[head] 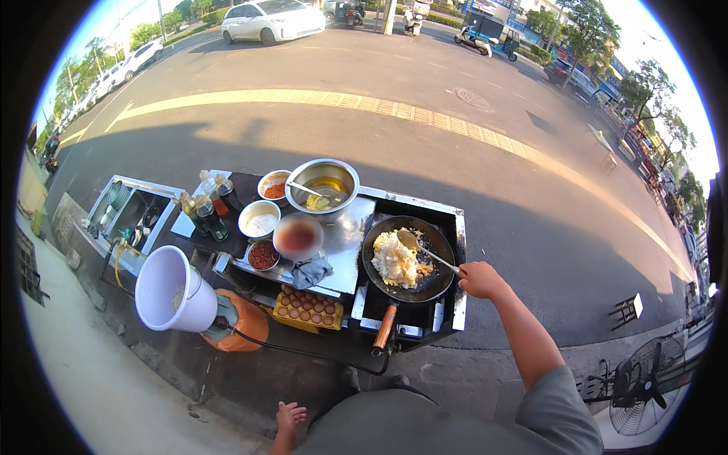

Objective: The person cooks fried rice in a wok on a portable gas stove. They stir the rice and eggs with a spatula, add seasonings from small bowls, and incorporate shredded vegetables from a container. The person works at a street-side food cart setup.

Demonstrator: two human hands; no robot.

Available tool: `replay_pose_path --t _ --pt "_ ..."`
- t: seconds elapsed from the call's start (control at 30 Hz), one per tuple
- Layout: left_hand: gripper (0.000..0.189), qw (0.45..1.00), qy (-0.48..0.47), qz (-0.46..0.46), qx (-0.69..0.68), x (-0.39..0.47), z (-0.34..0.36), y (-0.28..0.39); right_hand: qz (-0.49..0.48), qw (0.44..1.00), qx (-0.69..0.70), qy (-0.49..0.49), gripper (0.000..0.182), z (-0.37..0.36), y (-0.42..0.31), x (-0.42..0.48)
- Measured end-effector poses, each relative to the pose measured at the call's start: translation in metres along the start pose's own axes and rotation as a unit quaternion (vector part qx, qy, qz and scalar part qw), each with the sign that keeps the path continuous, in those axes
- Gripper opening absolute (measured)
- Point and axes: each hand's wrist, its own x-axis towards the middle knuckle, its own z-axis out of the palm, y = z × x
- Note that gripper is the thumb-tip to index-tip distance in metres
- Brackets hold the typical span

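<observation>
My right hand (481,278) grips the handle of a metal ladle (437,257). The ladle's bowl presses into a mound of white rice and yellow egg (395,259) in a dark wok (438,287). The wok sits on the stove at the cart's right end, its wooden handle (385,327) pointing towards me. My left hand (291,415) hangs low beside my body, holding nothing, with its fingers slightly apart. To the wok's left, a steel bowl (348,185) contains yellow oil and a spoon. A grey cloth (311,272) lies at the steel counter's near edge.
Seasoning bowls (259,219) and bottles (211,219) crowd the counter's left. Egg trays (307,311) sit below it. A white bucket (165,290) rests atop an orange gas cylinder (244,321), whose black hose (307,357) runs towards the stove. A fan (647,387) stands right.
</observation>
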Motion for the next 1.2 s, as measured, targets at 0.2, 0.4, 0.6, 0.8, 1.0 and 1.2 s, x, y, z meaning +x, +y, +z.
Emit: replay_pose_path --t 0.2,0.4,0.6,0.8,1.0,1.2 --pt "0.089 0.996 -0.021 0.026 0.077 0.007 0.017 0.064 -0.029 0.999 0.02 0.042 0.022 0.112 -0.004 0.012" --pt "0.089 0.991 0.07 0.029 0.108 -0.031 -0.012 0.031 -0.065 0.994 0.084 0.029 0.021 0.048 0.011 -0.069" --pt "0.064 0.978 0.084 0.057 0.182 -0.044 -0.031 -0.024 -0.001 0.997 0.052 0.065 0.038 0.098 0.039 -0.033" --pt "0.057 0.969 0.088 -0.004 0.229 -0.091 -0.006 -0.01 -0.013 0.99 0.067 0.122 0.036 0.091 0.031 -0.016" --pt "0.048 0.986 0.124 0.079 0.08 -0.1 0.013 0.024 -0.053 0.996 0.034 0.057 0.029 0.04 0.016 -0.049" --pt "0.043 0.985 0.094 0.036 0.141 -0.063 0.001 0.033 -0.01 1.0 0.023 0.012 0.03 0.073 0.001 -0.054"
